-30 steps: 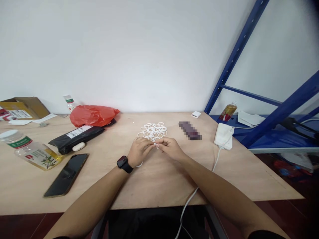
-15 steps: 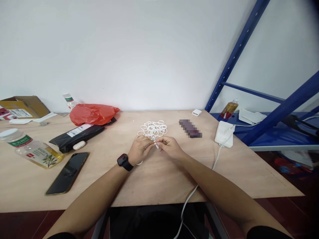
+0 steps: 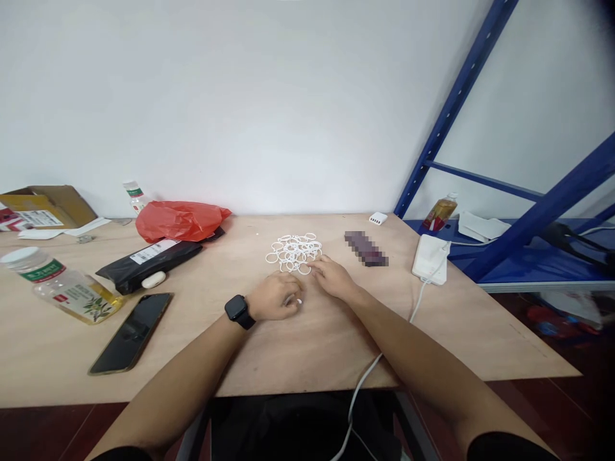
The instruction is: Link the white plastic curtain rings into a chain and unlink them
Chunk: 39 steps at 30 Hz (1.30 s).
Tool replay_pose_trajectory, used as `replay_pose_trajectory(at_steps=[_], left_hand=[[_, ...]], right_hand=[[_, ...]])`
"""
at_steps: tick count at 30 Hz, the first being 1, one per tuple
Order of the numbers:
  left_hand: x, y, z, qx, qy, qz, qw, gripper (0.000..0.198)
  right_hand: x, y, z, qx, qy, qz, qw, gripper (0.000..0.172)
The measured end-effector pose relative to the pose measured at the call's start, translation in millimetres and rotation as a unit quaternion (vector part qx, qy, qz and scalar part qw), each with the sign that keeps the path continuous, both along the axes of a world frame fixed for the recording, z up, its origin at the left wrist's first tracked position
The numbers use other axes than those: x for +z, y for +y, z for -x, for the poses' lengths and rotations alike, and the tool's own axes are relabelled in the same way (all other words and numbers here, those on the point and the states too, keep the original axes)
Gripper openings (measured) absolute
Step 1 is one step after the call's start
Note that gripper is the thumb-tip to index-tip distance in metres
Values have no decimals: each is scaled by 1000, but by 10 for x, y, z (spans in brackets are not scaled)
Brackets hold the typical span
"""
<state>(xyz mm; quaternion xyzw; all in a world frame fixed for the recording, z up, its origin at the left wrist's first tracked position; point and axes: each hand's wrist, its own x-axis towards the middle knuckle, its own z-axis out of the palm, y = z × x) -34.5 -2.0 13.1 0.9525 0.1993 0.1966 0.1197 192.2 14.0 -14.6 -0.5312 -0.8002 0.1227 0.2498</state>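
Note:
A loose pile of white plastic rings (image 3: pixel 288 248), which look like curtain rings with small eyelets, lies on the table in front of me. My left hand (image 3: pixel 276 298), with a black watch on its wrist, is curled closed just on the near side of the pile. The end of a white ring (image 3: pixel 299 301) pokes out from its fingers; the rest is hidden by the hand. At the pile's right near edge, my right hand (image 3: pixel 331 276) has its fingers stretched forward, the fingertips at the outermost ring. Nothing is visibly lifted in it.
Left on the wooden table (image 3: pixel 259 365) are a phone (image 3: pixel 131 334), a bottle (image 3: pixel 72 291), a white earbud case (image 3: pixel 154 280), a black parcel (image 3: pixel 148 259) and a red bag (image 3: pixel 180 219). Rightward are a pixelated dark object (image 3: pixel 366 248), a white power strip (image 3: pixel 431 258) with its cable, and a blue rack (image 3: pixel 451 105).
My hands, which were together over a small white piece, have parted. The left has come slightly nearer to me with the white piece; the right has reached forward to the pile's edge.

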Motion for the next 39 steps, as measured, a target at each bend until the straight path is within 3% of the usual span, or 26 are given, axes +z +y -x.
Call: replay_pose_trajectory(at_steps=[5, 9, 14, 19, 26, 39], left_hand=[[-72, -51, -77, -20, 27, 36, 999, 10], [-41, -25, -37, -24, 36, 38, 998, 6], [-11, 36, 30, 81, -14, -1, 997, 20], [-40, 59, 25, 192, -234, 23, 953, 29], [-27, 9, -16, 160, -317, 2, 935, 16], [-8, -36, -32, 143, -283, -28, 948, 11]], right_hand=[[-10, -27, 80, 18, -48, 6, 999, 22], [26, -61, 108, 37, -14, -13, 999, 15], [117, -176, 174, 45, 137, -59, 988, 12], [162, -298, 267, 100, 216, -99, 966, 14], [121, -329, 295, 140, 175, -89, 970, 12], [170, -361, 309, 89, 225, -92, 966, 17]])
